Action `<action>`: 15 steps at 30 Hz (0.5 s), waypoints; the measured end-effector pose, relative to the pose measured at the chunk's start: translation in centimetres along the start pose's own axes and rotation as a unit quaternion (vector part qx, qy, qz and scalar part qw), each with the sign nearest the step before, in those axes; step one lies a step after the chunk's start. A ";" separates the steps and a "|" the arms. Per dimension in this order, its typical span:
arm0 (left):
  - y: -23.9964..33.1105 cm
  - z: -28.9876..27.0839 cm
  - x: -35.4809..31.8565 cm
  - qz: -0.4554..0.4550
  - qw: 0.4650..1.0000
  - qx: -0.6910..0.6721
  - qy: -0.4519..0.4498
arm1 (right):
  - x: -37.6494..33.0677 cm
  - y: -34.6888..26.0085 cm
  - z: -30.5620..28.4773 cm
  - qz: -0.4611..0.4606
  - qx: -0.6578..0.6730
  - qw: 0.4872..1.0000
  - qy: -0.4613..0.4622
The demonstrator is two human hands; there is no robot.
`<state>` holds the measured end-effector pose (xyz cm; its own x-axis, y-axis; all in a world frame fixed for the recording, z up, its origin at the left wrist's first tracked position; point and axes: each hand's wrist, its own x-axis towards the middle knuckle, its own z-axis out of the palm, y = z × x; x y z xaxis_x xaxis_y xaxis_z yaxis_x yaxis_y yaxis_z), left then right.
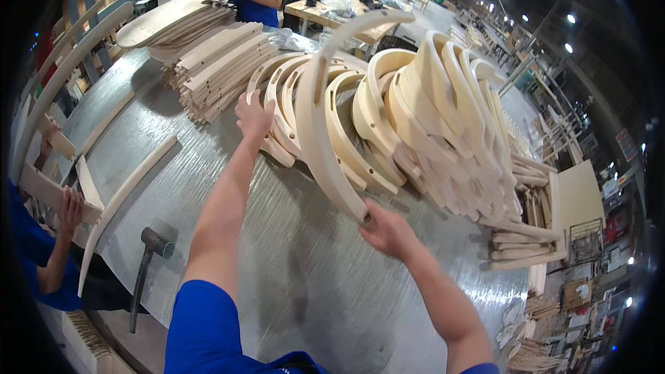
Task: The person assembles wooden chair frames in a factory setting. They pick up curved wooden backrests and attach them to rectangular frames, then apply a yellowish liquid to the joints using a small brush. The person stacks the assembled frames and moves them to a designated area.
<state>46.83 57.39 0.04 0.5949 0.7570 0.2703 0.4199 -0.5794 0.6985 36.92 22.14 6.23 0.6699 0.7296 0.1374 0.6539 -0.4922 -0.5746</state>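
Note:
My right hand (388, 232) is closed around the near end of a pale, curved wooden piece (315, 121) with slots in its face. That piece is raised at a slant, its far tip arching up and to the right above the others. My left hand (255, 119) is at the leftmost of the similar curved wooden pieces (275, 73) lying on the metal table (291, 263). Its fingers and thumb straddle that piece, though its fingertips are partly hidden. More bent pieces (346, 128) lie just right of the raised one.
Nested curved parts (443, 111) are piled at right, beside a crate of wooden parts (523, 249). Stacked slats (225, 69) and flat panels (176, 24) stand at far left. A mallet (149, 263) lies near the left edge. A co-worker's hand (71, 209) holds a wooden frame (52, 190).

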 end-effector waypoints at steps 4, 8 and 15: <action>-3.7 -1.2 -4.3 0.120 0.990 -0.073 0.025 | 9.5 0.8 2.8 -0.005 0.014 1.000 -0.007; -6.2 -3.6 -13.1 0.181 0.973 -0.143 -0.015 | 16.1 0.5 4.1 0.061 -0.049 0.996 0.037; -8.4 -12.5 -32.1 0.196 0.961 -0.123 -0.150 | 3.3 1.1 5.5 -0.058 -0.045 0.979 0.190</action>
<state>15.64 41.69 -6.23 0.8610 0.3520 0.3672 -0.0299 -0.6856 0.7273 37.94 26.59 1.59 0.6604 0.5625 0.4975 0.7504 -0.4692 -0.4656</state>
